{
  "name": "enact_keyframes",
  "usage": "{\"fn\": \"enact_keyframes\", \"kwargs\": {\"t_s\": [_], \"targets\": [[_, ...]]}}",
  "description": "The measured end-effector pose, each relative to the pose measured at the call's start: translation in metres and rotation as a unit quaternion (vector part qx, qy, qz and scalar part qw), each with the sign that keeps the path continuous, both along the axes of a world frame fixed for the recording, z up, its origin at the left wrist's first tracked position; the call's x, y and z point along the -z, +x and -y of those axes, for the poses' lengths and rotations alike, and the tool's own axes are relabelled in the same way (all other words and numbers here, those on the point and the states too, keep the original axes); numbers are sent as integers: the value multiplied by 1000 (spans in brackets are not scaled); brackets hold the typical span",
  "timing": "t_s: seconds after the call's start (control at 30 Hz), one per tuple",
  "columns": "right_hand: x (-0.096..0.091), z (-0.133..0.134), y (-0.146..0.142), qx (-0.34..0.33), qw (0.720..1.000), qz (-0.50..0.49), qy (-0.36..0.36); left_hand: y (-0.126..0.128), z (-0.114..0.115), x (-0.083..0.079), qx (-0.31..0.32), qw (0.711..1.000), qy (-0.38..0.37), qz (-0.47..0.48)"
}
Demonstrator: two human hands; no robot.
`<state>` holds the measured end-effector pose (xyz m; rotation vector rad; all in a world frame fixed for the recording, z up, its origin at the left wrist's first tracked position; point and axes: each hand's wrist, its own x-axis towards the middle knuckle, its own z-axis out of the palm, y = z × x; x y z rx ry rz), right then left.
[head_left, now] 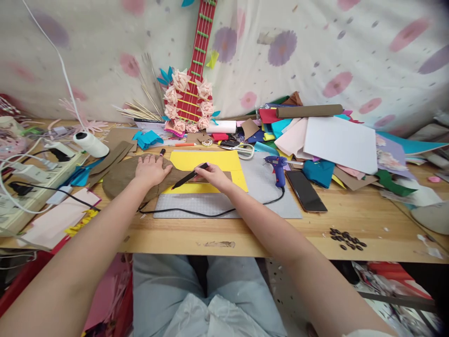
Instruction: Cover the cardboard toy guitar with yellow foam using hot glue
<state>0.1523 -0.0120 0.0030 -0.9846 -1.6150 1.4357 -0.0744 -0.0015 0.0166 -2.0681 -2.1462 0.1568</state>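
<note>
Brown cutout (pixel 119 180) lies under the flattened left hand (pixel 151 170); right hand (pixel 214 178) grips a black marker (pixel 187 178)

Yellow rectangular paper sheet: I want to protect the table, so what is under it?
A grey gridded mat shows beyond the right and lower edges of the yellow sheet. Anything else beneath is covered; a flat brown round-bodied cutout hides part of the sheet too.
</note>
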Motion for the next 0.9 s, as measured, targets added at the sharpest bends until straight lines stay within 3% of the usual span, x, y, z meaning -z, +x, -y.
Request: {"fn": "enact_keyframes", "kwargs": {"t_s": [0.13, 0.47, 0.9], "targets": [[0, 3, -16, -31, 999, -13, 23, 0, 0, 1, 2, 1000, 4, 3], [8, 2, -31, -50, 999, -14, -3, -1, -1, 4, -4, 1000, 6, 5], [15, -1, -37, -56, 998, -35, -8, -3, -1, 4, 3, 1000, 13, 1]]}}
